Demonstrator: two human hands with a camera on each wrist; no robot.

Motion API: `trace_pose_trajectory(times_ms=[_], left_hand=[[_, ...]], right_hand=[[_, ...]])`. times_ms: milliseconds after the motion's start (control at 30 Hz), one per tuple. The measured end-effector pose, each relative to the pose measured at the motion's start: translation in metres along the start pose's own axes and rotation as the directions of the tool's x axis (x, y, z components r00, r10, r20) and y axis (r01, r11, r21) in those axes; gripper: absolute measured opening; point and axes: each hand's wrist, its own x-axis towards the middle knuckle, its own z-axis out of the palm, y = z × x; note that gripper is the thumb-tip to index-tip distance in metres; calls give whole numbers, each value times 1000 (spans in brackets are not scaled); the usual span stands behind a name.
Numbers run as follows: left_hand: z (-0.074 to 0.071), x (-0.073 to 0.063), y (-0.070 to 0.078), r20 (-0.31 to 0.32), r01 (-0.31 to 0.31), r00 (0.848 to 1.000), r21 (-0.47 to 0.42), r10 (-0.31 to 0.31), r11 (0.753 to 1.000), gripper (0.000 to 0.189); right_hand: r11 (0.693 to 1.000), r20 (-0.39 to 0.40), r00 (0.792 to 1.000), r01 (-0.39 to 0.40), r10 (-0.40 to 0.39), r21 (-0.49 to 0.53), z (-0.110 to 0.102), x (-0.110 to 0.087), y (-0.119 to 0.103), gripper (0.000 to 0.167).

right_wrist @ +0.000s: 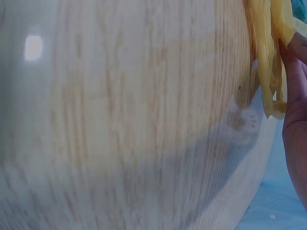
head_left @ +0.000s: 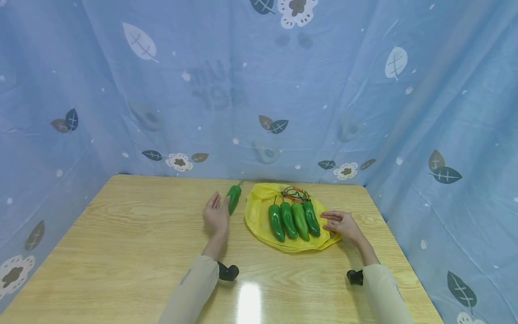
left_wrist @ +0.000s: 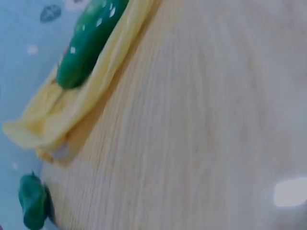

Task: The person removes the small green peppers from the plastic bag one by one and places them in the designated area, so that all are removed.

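Note:
In the head view my left hand is beside a lone green pepper on the table, its thumb side close to the pepper; whether they touch I cannot tell. The left wrist view shows this pepper at its lower left, with the hand itself out of sight. Several green peppers lie side by side on a flattened yellow plastic bag. At the bag's right edge, my right hand has its fingers extended toward the peppers. Its fingertips touch the yellow plastic in the right wrist view.
A dark and orange looped cord lies on the bag behind the peppers. The wooden table reaches back to a blue patterned curtain, which also hangs at both sides. Small black devices sit at both wrists.

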Motion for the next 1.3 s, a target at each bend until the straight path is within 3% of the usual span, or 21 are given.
trace_pose_trajectory(times_ms=[133,333,733,1133,1300], left_hand=[[1,-14,5,21,62,998,-147,-59,987,45],[5,-38,8,12,96,995,-237,-96,967,45],[13,-76,4,70,89,995,-256,-73,963,45],[32,-106,-15,93,11,995,-303,18,953,39],[47,-118,-25,110,50,994,-269,-21,962,44]], right_hand=[[1000,-3,1000,9,-9,-13,0,-1,-2,46],[1000,-9,1000,14,-14,-4,1,-2,-3,45],[999,-12,999,41,-41,7,0,-1,3,46],[998,-15,998,54,-53,22,-1,-2,8,45],[998,-23,998,60,-60,6,2,-3,5,44]])
